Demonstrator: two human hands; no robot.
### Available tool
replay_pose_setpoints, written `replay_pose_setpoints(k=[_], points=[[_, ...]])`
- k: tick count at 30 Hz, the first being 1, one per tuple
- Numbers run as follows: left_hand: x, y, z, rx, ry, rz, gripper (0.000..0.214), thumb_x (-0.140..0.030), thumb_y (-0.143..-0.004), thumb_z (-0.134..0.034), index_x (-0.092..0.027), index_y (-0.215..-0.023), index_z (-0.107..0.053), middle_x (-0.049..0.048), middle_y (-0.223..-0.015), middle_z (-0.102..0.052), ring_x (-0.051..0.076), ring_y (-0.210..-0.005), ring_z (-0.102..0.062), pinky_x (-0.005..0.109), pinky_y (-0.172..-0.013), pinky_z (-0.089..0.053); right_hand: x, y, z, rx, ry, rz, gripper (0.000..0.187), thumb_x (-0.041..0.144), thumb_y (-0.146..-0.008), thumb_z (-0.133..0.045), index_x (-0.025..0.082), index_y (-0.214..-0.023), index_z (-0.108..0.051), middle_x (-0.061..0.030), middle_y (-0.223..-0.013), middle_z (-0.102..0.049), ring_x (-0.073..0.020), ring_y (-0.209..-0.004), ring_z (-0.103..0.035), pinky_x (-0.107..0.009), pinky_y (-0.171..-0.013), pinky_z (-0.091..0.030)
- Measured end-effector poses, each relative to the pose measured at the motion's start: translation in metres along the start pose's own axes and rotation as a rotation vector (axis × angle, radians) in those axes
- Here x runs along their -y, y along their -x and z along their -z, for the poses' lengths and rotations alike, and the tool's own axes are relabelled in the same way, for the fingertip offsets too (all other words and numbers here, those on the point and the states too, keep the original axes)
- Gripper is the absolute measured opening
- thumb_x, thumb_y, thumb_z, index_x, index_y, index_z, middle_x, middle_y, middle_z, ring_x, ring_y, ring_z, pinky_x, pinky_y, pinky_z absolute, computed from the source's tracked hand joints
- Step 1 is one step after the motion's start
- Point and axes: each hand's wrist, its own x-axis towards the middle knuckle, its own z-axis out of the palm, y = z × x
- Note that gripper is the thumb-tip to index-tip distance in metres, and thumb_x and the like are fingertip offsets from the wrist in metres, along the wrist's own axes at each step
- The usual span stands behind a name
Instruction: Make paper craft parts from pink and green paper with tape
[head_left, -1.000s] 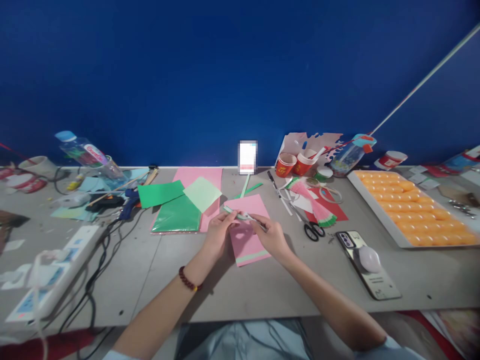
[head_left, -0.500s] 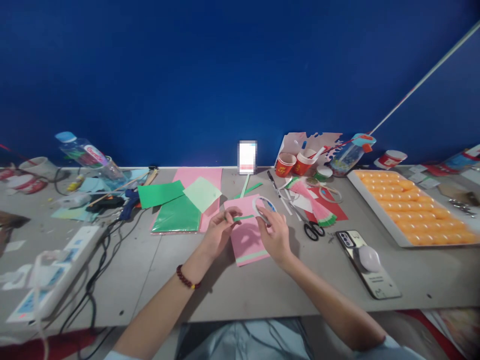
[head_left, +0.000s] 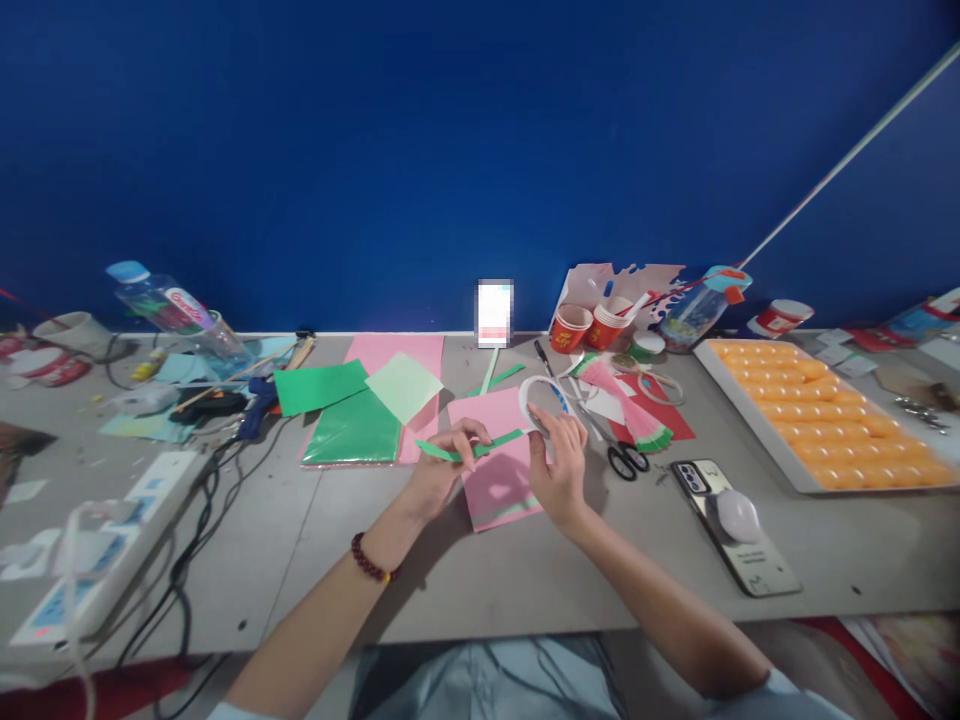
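Note:
My left hand point(head_left: 444, 466) is closed on a narrow green paper strip point(head_left: 507, 440), which sticks out on both sides of the fingers. A white roll of tape point(head_left: 527, 400) is held up in my right hand point(head_left: 561, 462), its ring facing me. The strip's right end reaches the lower edge of the roll; whether tape joins them I cannot tell. Beneath both hands lies a pink paper sheet point(head_left: 498, 500) with a pale green band near its lower edge. Another green strip point(head_left: 504, 378) lies on the table behind the sheet.
Green paper point(head_left: 352, 432), a pale green square point(head_left: 405, 388) and pink paper lie on the left. Black-handled scissors point(head_left: 628, 461), a phone point(head_left: 739, 530) and a tray of orange balls point(head_left: 825, 420) are at right. Paper cups point(head_left: 571, 330) stand behind. Cables run beside a power strip point(head_left: 112, 545).
The green strip now extends left past my left hand, showing more of its length. My right hand and the tape roll have shifted slightly right, and the ring is turned more toward me.

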Motion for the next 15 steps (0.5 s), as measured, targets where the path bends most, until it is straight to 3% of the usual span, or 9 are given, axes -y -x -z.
replay_pose_setpoints(k=[5,9,15], points=[[0.0034,0.0002,-0.0035,-0.102,-0.177,-0.078,0.002,-0.019,-0.071,-0.072,-0.020,-0.071,-0.070,0.0056,-0.089,-0.058,0.016,-0.086,-0.054,0.029,-0.077,-0.046,-0.0008,0.0001,-0.0002,0.008,0.003,-0.018,0.028,0.016,-0.090,-0.043,0.021,-0.114,-0.057,-0.0055,-0.091,-0.067,-0.0189,-0.083,-0.057,-0.040,-0.089,-0.038],[0.0077,-0.0009,-0.0041,-0.227,-0.347,-0.158,0.015,-0.020,-0.070,-0.073,-0.021,-0.085,-0.073,0.0060,-0.088,-0.060,0.018,-0.092,-0.056,0.031,-0.081,-0.047,0.0002,0.0016,-0.0011,0.036,-0.008,-0.013,0.028,0.015,-0.089,-0.044,0.021,-0.114,-0.056,-0.0059,-0.094,-0.068,-0.0192,-0.084,-0.059,-0.040,-0.090,-0.038],[0.0072,-0.0006,-0.0007,-0.250,-0.424,-0.170,0.015,-0.023,-0.066,-0.076,-0.019,-0.081,-0.074,0.0061,-0.086,-0.062,0.019,-0.088,-0.058,0.032,-0.081,-0.048,0.0020,0.0059,-0.0032,0.074,-0.032,-0.001,0.028,0.015,-0.089,-0.044,0.021,-0.114,-0.055,-0.0058,-0.094,-0.068,-0.0180,-0.083,-0.060,-0.039,-0.089,-0.038]])
